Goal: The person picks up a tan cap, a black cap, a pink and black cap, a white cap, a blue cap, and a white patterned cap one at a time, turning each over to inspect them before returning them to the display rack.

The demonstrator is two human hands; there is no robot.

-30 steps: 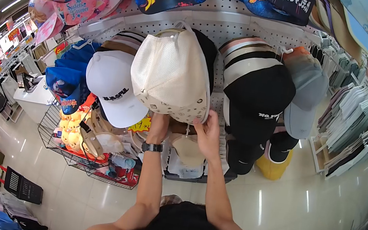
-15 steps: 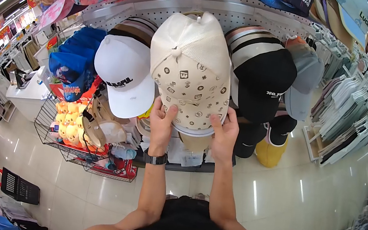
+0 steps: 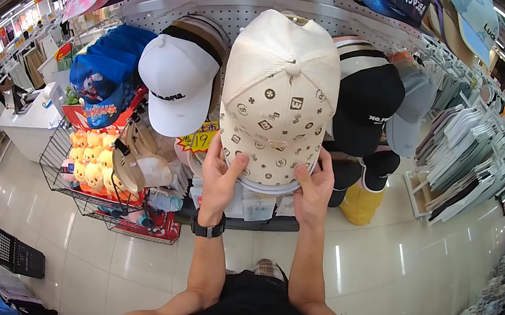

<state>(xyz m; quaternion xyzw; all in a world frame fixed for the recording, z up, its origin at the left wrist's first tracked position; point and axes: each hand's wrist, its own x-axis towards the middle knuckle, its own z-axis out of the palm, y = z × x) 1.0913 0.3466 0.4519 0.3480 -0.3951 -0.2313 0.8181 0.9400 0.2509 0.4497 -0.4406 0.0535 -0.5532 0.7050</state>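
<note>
A cream baseball cap (image 3: 279, 95) with small dark printed symbols and a mesh crown faces me in the middle of the view. My left hand (image 3: 222, 169) grips the left side of its brim, thumb on top. On the brim's other side, my right hand (image 3: 316, 185) pinches it the same way. The fingers under the brim are partly hidden. A white cap (image 3: 175, 81) with dark lettering hangs in a stack to the left. Over to the right hangs a black cap (image 3: 368, 103) in front of several others.
Blue caps (image 3: 106, 73) hang farther left, above a wire basket (image 3: 55, 158) of yellow plush toys (image 3: 90, 160). A yellow price sign (image 3: 201, 139) shows beside the white cap. Clothes racks (image 3: 466, 160) stand at right. A black shopping basket (image 3: 17, 252) rests on the floor (image 3: 127, 270).
My hands and the cream cap have shifted slightly to the right, and more of its front shows. The yellow price sign is more exposed. The whole view has moved a little.
</note>
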